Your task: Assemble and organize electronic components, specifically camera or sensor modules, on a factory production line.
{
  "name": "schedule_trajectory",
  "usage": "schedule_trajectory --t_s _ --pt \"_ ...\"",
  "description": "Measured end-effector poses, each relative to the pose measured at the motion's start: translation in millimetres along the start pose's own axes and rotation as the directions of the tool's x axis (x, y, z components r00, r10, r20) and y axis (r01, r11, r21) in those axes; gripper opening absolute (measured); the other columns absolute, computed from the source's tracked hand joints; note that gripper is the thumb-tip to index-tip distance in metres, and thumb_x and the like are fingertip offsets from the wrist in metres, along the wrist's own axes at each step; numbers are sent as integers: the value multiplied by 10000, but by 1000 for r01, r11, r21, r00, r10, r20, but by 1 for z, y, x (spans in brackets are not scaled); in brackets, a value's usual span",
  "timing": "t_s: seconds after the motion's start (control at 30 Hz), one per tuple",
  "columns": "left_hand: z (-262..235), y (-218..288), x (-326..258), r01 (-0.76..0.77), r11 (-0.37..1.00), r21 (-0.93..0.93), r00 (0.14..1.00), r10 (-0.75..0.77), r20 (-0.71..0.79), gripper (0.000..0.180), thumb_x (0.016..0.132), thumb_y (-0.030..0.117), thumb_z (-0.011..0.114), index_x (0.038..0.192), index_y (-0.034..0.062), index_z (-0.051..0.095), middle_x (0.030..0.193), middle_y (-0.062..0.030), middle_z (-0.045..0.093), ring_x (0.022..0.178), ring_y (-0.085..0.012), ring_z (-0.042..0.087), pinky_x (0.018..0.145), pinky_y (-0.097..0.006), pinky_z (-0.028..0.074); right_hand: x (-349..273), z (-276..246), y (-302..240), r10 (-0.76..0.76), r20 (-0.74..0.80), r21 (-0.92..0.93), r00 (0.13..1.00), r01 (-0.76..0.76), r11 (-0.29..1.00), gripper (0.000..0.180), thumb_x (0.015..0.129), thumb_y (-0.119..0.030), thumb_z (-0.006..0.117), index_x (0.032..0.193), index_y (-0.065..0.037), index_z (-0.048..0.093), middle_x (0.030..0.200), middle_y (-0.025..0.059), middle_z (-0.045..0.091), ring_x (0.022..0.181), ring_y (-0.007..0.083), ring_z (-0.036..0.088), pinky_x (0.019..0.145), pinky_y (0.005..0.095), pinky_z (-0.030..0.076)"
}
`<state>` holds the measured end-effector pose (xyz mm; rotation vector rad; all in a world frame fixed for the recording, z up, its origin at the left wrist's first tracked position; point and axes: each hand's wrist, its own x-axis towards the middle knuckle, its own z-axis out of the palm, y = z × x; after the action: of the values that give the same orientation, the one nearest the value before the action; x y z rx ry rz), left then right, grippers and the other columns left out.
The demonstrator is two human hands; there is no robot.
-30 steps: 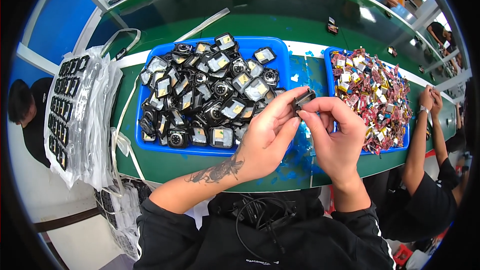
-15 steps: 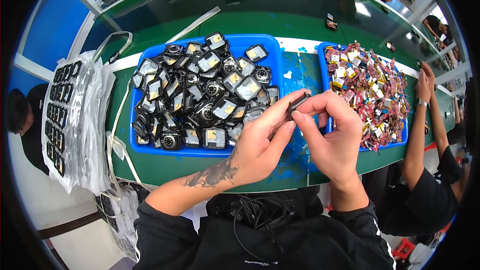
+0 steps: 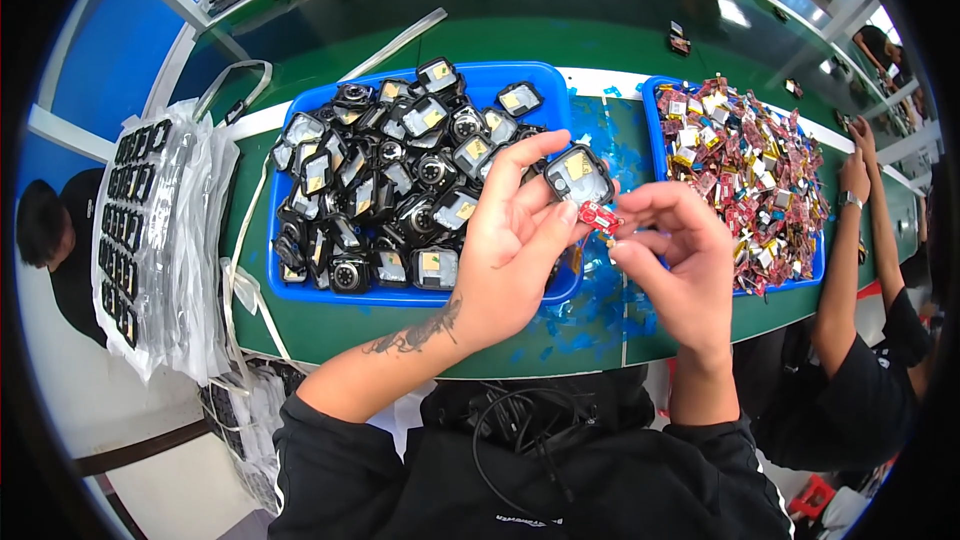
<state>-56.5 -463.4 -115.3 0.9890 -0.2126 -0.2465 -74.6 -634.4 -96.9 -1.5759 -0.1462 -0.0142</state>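
Note:
My left hand (image 3: 515,250) holds a small black square watch case (image 3: 580,176), its open side up, showing a pale interior with a yellowish patch. Against the near edge of the case is a small red circuit board (image 3: 598,217), beside my left thumb. The fingers of my right hand (image 3: 690,245) are closed around the board's right end; its inner fingers are partly hidden. Left of my hands stands a blue bin (image 3: 552,95) heaped with similar black watch cases. To the right, another blue bin (image 3: 656,130) is full of red circuit boards and small battery-like pieces.
Both bins stand on a green worktable (image 3: 470,352) with blue scraps (image 3: 600,285) between them. Behind runs a dark green belt (image 3: 560,10) carrying a few small parts. Stacked plastic trays (image 3: 165,240) stand at left. A co-worker's hands (image 3: 857,165) are at right.
The watch case has been turned from edge-on to show its inside. A red circuit board now shows at its near edge. My right hand has shifted slightly away from my left fingers.

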Motion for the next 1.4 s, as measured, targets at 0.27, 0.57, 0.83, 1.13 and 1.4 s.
schedule_trajectory --t_s 0.27,0.57,0.83,1.13,1.4 --pt "-7 14 0 -461 509 727 882 350 315 299 876 -54 610 1160 14 675 1161 -198 610 921 -257 684 734 -295 543 -1 -7 2 39 32 240 999 -45 970 133 867 73 666 995 64 628 940 83 666 871 103 647 770 229 560" --pt "-7 21 -3 -207 655 726 974 69 216 237 818 -14 736 1047 46 748 996 -147 711 820 -146 690 673 -239 541 -5 -18 6 12 144 273 989 -52 961 80 877 60 650 942 34 611 983 79 627 924 99 614 750 240 527" --pt "-12 6 -4 281 943 177 941 -307 143 318 902 -52 634 1219 -72 615 1170 -167 648 1049 -219 659 910 -338 579 -9 -2 5 -102 -21 5 995 102 995 255 844 83 683 1057 23 558 908 49 639 824 80 628 725 192 499" --pt "-7 -1 -3 54 988 142 986 -75 151 472 911 -62 601 1369 -56 486 1251 -156 603 1142 -219 613 951 -331 546 -9 6 10 -147 -128 -172 981 124 977 374 816 72 710 1129 -1 519 824 -3 592 697 32 522 634 169 424" --pt "3 -1 -6 6 986 168 997 -19 75 526 893 -159 508 1389 5 447 1214 -151 635 1142 -163 614 896 -278 524 -7 10 18 -190 -121 -281 974 150 948 505 801 78 700 1262 -4 513 950 54 605 741 75 569 595 192 498"
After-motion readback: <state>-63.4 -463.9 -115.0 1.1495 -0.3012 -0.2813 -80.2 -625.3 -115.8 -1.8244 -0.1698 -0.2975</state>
